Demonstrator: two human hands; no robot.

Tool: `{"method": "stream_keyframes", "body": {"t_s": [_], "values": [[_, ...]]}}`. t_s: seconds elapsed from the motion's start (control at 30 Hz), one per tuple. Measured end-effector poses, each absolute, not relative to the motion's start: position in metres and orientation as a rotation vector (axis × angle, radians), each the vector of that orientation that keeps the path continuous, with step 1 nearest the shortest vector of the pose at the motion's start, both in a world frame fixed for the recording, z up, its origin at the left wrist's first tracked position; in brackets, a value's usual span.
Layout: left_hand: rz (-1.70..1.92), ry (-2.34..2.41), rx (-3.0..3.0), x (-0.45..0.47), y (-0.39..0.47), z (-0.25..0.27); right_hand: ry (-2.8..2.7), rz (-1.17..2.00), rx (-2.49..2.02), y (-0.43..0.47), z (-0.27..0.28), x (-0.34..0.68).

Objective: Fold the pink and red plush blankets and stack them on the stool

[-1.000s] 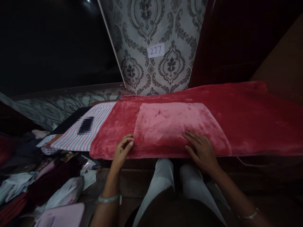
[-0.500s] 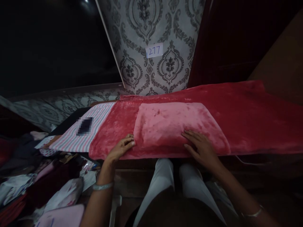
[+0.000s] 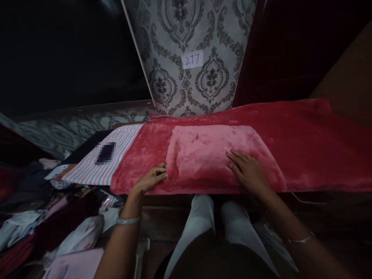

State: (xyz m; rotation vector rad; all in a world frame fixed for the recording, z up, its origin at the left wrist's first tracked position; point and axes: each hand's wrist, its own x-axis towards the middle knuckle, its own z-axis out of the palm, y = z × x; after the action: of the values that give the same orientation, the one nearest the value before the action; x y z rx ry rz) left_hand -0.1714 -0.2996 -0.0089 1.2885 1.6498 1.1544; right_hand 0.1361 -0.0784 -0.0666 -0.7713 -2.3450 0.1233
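Observation:
A folded pink plush blanket [image 3: 209,143] lies as a flat bundle on a larger red plush cover [image 3: 314,147]. At its left edge is my left hand [image 3: 152,179], with curled fingers and the thumb closed on the plush side. My right hand [image 3: 248,170] rests flat on the front right part of the bundle, fingers stretched out and slightly apart. The bundle's front side slopes down toward the near edge of the red cover.
A striped cloth [image 3: 122,143] with a pixelated dark patch lies left of the red cover. Clothes and bags [image 3: 78,236] are heaped at the lower left. Behind stand a large dark screen [image 3: 72,50] and patterned wallpaper [image 3: 186,89] bearing a paper marked 277 [image 3: 192,59].
My right hand has slid slightly up and right over the pink blanket. The left hand stays at the left edge. The view has shifted a little.

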Motion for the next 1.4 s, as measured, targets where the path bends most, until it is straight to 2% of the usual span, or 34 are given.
{"method": "stream_keyframes", "body": {"t_s": [0.13, 0.37, 0.67, 1.03, 1.27, 1.4], "values": [[1.22, 1.618, 1.261, -0.173, -0.295, -0.013, -2.363, 0.113, -0.766, -0.08, -0.067, 0.138], [1.544, 1.658, 1.101, -0.181, -0.316, -0.034, -2.356, 0.114, -0.771, -0.081, -0.068, 0.141], [1.347, 1.751, 1.157, -0.17, -0.321, -0.018, -2.344, 0.111, -0.781, -0.084, -0.068, 0.139], [1.55, 1.762, 1.049, -0.169, -0.286, -0.013, -2.332, 0.053, -0.785, -0.085, -0.07, 0.137], [1.805, 1.493, 0.722, -0.159, -0.284, -0.026, -2.332, 0.045, -0.764, -0.086, -0.07, 0.138], [1.68, 1.507, 0.714, -0.16, -0.292, -0.03, -2.324, 0.053, -0.761, -0.087, -0.069, 0.137]]}}
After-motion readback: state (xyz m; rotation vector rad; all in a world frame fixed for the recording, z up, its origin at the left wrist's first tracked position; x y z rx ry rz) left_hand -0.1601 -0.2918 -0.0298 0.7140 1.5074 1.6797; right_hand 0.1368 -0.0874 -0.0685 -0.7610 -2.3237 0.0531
